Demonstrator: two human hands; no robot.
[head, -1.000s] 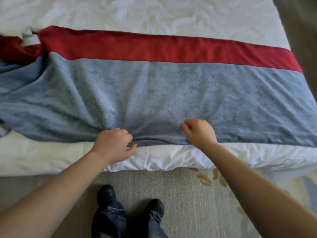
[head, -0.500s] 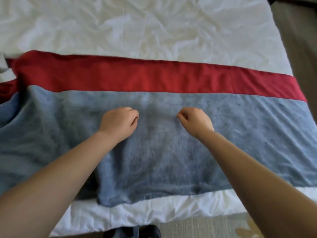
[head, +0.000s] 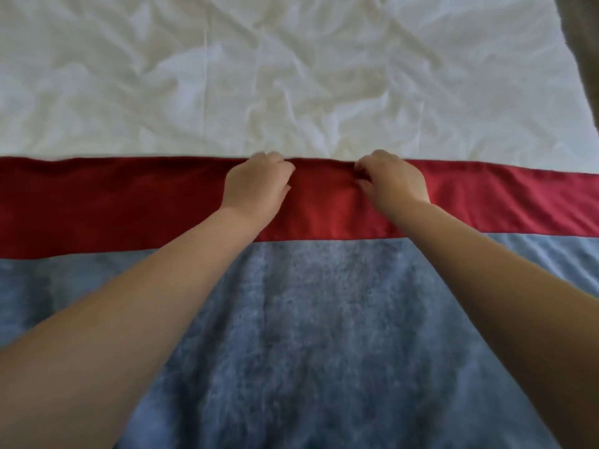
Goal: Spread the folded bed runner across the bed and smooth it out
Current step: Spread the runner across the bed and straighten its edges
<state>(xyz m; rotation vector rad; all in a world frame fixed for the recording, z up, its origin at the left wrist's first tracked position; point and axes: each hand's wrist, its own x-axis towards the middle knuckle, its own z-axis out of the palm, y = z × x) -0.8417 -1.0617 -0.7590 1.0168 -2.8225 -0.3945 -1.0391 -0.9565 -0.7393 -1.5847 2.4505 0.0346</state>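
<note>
Your left hand point(head: 257, 184) and right hand point(head: 390, 179) both pinch the far edge of the red band point(head: 129, 205) on the bed runner point(head: 308, 319), close together. The runner lies flat across the bed point(head: 291, 76), near its foot edge. If you pull only in the middle, the far edge may bow and the white sheet may bunch up under it. Pull too hard and the runner may slide crooked
</note>
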